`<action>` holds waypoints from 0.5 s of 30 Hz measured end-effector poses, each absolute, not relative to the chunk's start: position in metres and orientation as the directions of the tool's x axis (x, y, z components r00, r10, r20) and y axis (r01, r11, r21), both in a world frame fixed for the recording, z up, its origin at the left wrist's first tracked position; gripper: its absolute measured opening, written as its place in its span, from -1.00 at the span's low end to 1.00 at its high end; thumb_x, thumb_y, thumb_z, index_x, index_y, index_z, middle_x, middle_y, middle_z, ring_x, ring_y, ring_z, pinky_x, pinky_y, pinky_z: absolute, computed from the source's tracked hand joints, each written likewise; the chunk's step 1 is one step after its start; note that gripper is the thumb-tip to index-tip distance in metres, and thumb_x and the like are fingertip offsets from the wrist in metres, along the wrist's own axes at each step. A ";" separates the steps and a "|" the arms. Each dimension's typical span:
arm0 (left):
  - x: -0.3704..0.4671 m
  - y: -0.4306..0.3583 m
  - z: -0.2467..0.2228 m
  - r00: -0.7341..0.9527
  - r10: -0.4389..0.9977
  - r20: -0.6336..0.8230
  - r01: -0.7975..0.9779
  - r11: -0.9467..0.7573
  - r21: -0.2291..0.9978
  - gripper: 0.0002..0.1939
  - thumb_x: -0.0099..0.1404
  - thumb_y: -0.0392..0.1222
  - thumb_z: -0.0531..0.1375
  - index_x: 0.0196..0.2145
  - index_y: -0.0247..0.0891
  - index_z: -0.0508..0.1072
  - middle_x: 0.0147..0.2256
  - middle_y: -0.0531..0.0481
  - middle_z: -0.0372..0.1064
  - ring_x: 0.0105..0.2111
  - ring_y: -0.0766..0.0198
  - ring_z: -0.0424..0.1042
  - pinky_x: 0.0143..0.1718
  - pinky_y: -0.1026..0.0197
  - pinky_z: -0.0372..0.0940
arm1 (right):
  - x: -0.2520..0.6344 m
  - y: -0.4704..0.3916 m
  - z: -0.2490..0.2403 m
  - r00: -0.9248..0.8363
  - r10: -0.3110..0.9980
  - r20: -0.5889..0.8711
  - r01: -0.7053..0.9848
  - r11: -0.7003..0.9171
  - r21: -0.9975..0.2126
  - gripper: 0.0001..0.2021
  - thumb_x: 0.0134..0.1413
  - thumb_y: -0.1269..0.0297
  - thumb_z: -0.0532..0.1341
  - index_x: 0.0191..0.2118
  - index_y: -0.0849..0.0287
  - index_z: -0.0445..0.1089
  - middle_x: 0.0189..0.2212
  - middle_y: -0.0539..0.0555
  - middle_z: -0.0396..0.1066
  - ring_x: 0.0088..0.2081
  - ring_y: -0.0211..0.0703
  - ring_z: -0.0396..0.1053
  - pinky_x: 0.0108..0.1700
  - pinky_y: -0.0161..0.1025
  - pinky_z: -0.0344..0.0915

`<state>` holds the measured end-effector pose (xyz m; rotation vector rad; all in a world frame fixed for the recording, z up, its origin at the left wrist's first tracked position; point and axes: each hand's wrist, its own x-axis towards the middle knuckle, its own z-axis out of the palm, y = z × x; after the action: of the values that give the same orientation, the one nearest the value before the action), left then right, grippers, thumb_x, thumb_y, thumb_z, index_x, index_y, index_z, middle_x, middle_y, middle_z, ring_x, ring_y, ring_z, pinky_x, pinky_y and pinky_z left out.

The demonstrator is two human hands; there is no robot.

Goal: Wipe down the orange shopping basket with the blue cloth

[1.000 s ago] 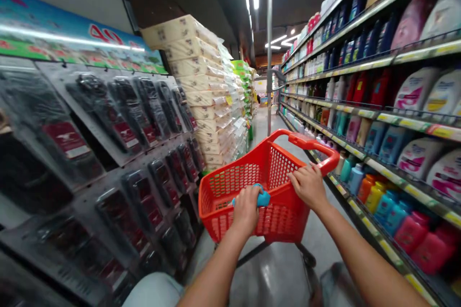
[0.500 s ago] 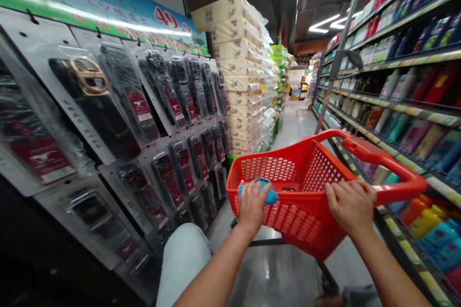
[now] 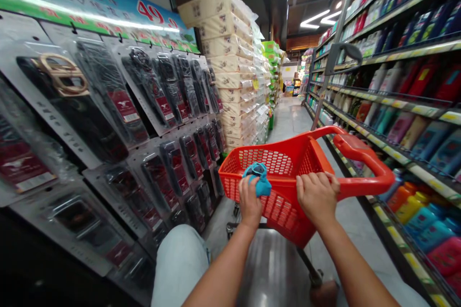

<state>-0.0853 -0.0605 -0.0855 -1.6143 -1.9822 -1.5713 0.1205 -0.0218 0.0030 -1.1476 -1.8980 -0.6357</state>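
A red plastic shopping cart [image 3: 288, 213] with perforated sides stands sideways before me, its handle to the right. My left hand [image 3: 251, 201] is at the near rim toward the left end, fingers closed on a bunched blue cloth [image 3: 261, 183]. The cloth rests over the rim and bulges up above my fingers. Farther right along the same rim, my right hand [image 3: 317, 197] grips the red edge, knuckles up and fingers curled over it. The fingertips of that hand are hidden behind the rim.
On the left hangs a rack of packaged belts [image 3: 90, 100]. Beyond it rises a stack of wrapped cream packs [image 3: 230, 67]. Shelves of bottles [image 3: 414, 124] line the right side. A metal pole [image 3: 336, 33] stands behind the cart, and the tiled aisle [image 3: 290, 112] runs ahead.
The cart and my right hand have shifted left in view. My left hand now sits lower on the cloth, which shows more bunched up above the fingers. My right hand keeps its grip.
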 end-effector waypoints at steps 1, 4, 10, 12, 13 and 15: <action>-0.098 -0.058 -0.085 -0.491 0.607 0.625 0.743 -0.083 0.664 -0.43 0.21 -0.50 0.04 0.12 -0.10 0.41 0.23 -0.12 0.23 0.31 0.04 0.13 0.38 -0.18 0.02 | 0.118 -0.024 0.004 -0.261 0.487 0.834 0.889 0.457 0.011 -0.66 0.37 0.25 0.05 -0.46 0.11 0.36 -0.49 0.08 0.41 -0.27 -0.04 0.26 0.14 -0.02 0.00; -0.136 -0.051 -0.090 -0.683 0.535 0.498 0.599 0.020 0.800 -0.58 0.34 -0.36 0.10 0.14 -0.21 0.36 0.21 -0.22 0.19 0.28 -0.05 0.16 0.32 -0.26 0.07 | 0.112 -0.029 0.005 -0.254 0.503 0.826 0.896 0.445 0.005 -0.67 0.37 0.25 0.06 -0.45 0.12 0.37 -0.47 0.09 0.42 -0.24 -0.02 0.25 0.16 -0.01 -0.01; -0.129 -0.058 -0.135 -0.649 0.710 0.273 0.362 -0.027 0.932 -0.63 0.39 -0.03 0.22 0.06 -0.27 0.42 0.05 -0.14 0.40 -0.01 0.12 0.45 0.01 -0.07 0.42 | 0.101 -0.028 0.003 -0.240 0.499 0.833 0.910 0.414 0.014 -0.68 0.35 0.24 0.08 -0.46 0.12 0.36 -0.48 0.09 0.39 -0.25 -0.02 0.25 0.17 -0.01 -0.02; -0.125 -0.061 -0.148 -0.619 0.757 0.211 0.257 -0.058 0.965 -0.63 0.39 -0.04 0.22 0.06 -0.28 0.42 0.02 -0.13 0.42 -0.06 0.15 0.47 -0.03 -0.04 0.44 | 0.098 -0.029 0.002 -0.236 0.496 0.835 0.913 0.408 0.016 -0.69 0.34 0.23 0.10 -0.46 0.12 0.35 -0.48 0.08 0.39 -0.25 -0.03 0.24 0.16 -0.01 -0.03; -0.126 -0.061 -0.151 -0.618 0.764 0.184 0.201 -0.073 0.977 -0.62 0.39 -0.04 0.22 0.08 -0.28 0.41 0.03 -0.13 0.41 -0.05 0.15 0.47 -0.03 -0.04 0.44 | 0.098 -0.029 0.002 -0.232 0.494 0.838 0.915 0.404 0.015 -0.70 0.33 0.23 0.11 -0.46 0.12 0.35 -0.48 0.08 0.39 -0.24 -0.03 0.23 0.17 0.00 -0.03; -0.135 -0.055 -0.153 -0.631 0.764 0.136 0.089 -0.103 0.991 -0.59 0.39 -0.04 0.22 0.11 -0.27 0.38 0.06 -0.15 0.39 -0.03 0.13 0.46 -0.02 -0.05 0.44 | 0.098 -0.029 0.002 -0.229 0.490 0.841 0.916 0.400 0.017 -0.72 0.31 0.22 0.13 -0.46 0.12 0.35 -0.48 0.07 0.38 -0.24 -0.03 0.23 0.17 -0.01 -0.03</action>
<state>-0.1353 -0.0555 -0.1533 -1.3059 -2.3433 -2.4903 0.0977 -0.0292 0.0018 -1.2098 -1.8660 -0.6802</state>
